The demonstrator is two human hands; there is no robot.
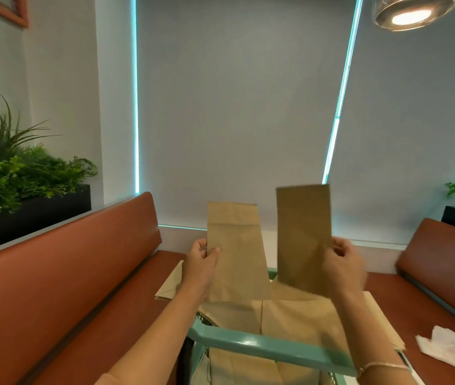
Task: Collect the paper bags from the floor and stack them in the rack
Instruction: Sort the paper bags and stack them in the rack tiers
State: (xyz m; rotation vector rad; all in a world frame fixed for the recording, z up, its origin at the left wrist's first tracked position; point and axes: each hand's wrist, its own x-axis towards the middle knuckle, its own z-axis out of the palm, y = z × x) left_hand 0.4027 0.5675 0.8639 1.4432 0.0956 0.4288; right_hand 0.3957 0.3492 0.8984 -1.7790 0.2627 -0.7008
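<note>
I hold up two flat brown paper bags above a teal rack (262, 345). My left hand (199, 262) pinches the left edge of the lighter bag (237, 254), thumb on its front. My right hand (344, 262) grips the right edge of the darker bag (302, 234), which stands higher and upright. Below them several more brown bags (290, 320) lie stacked in the rack, spreading past its frame. Another flat bag (169, 287) pokes out on the seat at the left.
Red-brown bench seats (67, 287) flank the rack on both sides. A crumpled white napkin (443, 347) lies on the right seat beside a woven item at the frame edge. Black planters with green plants (26, 173) sit behind the benches. Grey blinds fill the back.
</note>
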